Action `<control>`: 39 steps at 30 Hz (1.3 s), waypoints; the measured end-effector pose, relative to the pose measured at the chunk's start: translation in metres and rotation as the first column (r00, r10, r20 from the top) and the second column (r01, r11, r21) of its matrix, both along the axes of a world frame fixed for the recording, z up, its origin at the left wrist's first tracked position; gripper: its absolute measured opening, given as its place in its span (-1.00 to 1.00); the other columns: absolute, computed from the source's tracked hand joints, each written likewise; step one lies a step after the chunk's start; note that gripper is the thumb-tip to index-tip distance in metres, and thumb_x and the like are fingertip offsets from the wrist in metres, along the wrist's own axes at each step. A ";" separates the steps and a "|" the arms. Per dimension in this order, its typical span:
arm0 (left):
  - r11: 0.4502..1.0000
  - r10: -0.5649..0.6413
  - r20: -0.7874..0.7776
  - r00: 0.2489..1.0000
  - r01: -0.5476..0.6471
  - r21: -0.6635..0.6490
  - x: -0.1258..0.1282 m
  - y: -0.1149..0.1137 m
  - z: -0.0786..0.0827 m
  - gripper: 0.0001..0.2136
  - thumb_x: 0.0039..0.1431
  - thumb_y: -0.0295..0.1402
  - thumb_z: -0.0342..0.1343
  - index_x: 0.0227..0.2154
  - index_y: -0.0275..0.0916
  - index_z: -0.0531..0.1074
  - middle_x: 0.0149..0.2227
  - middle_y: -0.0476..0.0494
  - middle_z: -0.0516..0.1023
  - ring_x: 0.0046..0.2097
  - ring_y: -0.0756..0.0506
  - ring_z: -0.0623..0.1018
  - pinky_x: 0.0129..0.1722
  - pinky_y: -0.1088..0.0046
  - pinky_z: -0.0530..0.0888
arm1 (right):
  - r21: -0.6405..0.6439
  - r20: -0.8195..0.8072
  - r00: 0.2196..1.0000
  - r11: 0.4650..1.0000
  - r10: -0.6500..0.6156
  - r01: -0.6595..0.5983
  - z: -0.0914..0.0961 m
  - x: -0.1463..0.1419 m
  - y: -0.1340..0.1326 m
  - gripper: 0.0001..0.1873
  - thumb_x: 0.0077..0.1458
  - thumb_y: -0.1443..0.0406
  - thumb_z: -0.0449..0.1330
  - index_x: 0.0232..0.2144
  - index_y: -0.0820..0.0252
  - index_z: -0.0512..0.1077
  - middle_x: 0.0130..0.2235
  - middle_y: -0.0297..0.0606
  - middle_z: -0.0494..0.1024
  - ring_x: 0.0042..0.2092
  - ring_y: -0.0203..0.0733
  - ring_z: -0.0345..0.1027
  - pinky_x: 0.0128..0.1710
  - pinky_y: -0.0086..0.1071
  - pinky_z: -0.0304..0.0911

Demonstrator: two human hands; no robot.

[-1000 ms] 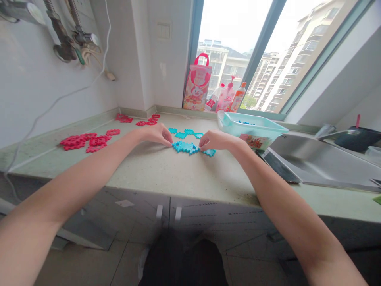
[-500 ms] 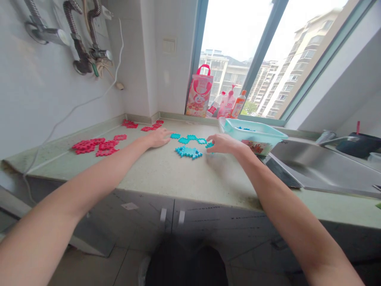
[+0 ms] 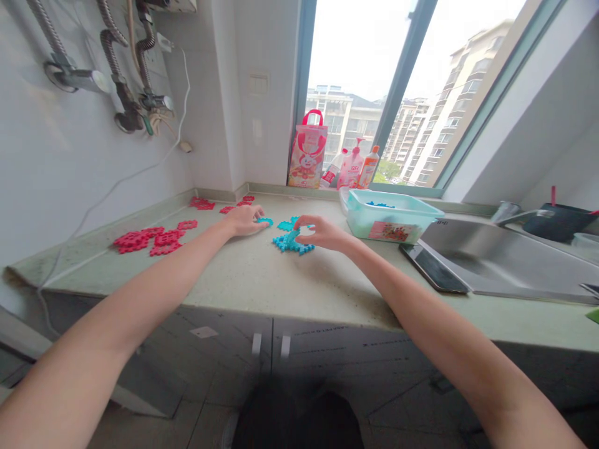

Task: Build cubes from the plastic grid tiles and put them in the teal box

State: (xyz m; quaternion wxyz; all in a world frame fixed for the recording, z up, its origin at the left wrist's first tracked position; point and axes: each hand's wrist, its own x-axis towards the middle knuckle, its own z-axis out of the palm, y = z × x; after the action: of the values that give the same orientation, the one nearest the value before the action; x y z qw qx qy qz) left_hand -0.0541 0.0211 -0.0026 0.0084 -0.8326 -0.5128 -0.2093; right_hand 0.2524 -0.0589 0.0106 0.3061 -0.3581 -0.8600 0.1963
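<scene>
Flat turquoise interlocking plastic pieces lie on the counter between my hands. My left hand [image 3: 244,221] has its thumb and fingers closed about the edge of one turquoise piece [image 3: 266,222], low at the counter. In a pinch, my right hand [image 3: 322,232] holds another turquoise piece [image 3: 294,236], tilted just above a stack of turquoise pieces [image 3: 291,246]. Behind it lie a few more turquoise pieces [image 3: 286,224], partly hidden by my right fingers. Red interlocking pieces [image 3: 131,241] are heaped to the left of my left forearm, with others near the back wall.
A light-green plastic tub [image 3: 358,223] with blue pieces inside stands right of my right hand. Beyond it are a black phone [image 3: 433,268] and a steel sink [image 3: 486,249]. A pink bag [image 3: 307,156] and bottles [image 3: 350,168] line the window. A white cable [image 3: 116,168] hangs at left.
My right hand has moved left and brought a turquoise piece over the stack. My left hand has closed on a turquoise piece. The spread turquoise pieces are now closer together.
</scene>
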 end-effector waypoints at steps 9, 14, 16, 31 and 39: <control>0.968 -0.222 0.476 0.851 0.252 0.000 0.028 -0.033 0.018 -0.31 0.05 0.17 0.37 0.11 -0.18 0.41 -0.23 -0.15 0.72 -0.25 -0.15 0.63 -0.27 0.36 0.44 | 0.369 0.008 0.991 0.921 -0.134 0.122 0.007 0.002 -0.006 -0.54 0.20 0.20 0.36 0.14 0.07 0.53 0.12 -0.14 0.61 0.07 -0.02 0.52 0.12 -0.17 0.34; 0.893 -0.314 0.564 0.763 0.440 -0.098 0.049 -0.047 0.016 -0.19 0.06 0.17 0.37 0.22 -0.26 0.30 -0.23 -0.21 0.71 -0.28 -0.14 0.61 -0.30 0.37 0.42 | 0.409 0.019 0.995 0.909 -0.094 0.078 0.009 -0.001 -0.007 -0.81 0.32 0.18 0.28 -0.11 0.07 0.65 -0.09 -0.25 0.71 -0.08 -0.11 0.58 -0.02 -0.30 0.34; 0.886 -0.309 0.583 0.751 0.450 -0.111 0.052 -0.046 0.014 -0.18 0.12 0.27 0.26 0.21 -0.29 0.32 -0.27 -0.20 0.68 -0.23 -0.18 0.62 -0.25 0.34 0.44 | 0.374 -0.003 0.995 0.922 -0.103 0.097 0.008 -0.002 -0.004 -0.82 0.34 0.20 0.25 -0.19 0.09 0.65 -0.19 -0.27 0.72 -0.14 -0.14 0.59 -0.08 -0.32 0.34; 0.982 -0.188 0.134 0.973 0.186 0.026 0.032 -0.015 -0.006 -0.46 0.38 0.04 -0.07 0.17 -0.21 0.51 0.14 -0.27 0.60 0.19 -0.27 0.54 0.27 0.14 0.38 | 0.219 0.052 0.943 0.925 -0.329 0.311 -0.011 0.003 0.020 -0.78 0.30 0.26 0.22 -0.11 0.07 0.66 -0.12 -0.26 0.73 -0.16 -0.13 0.58 -0.07 -0.29 0.40; 0.982 -0.186 -0.149 0.971 0.186 -0.012 0.028 -0.004 -0.008 -0.54 0.28 -0.01 0.06 0.06 -0.15 0.60 0.26 -0.26 0.52 0.30 -0.30 0.46 0.35 0.15 0.33 | 0.186 0.388 0.812 0.900 -0.437 0.395 -0.030 0.035 0.048 -0.59 0.37 0.28 0.18 0.22 0.10 0.53 0.35 -0.08 0.45 0.37 -0.01 0.32 0.34 -0.22 0.21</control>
State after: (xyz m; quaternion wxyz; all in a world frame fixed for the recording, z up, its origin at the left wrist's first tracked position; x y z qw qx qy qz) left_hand -0.0260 0.0175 -0.0110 0.0278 -0.8903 -0.4303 -0.1468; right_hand 0.2877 -0.0105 -0.0195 0.1661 -0.5561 -0.8143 0.0012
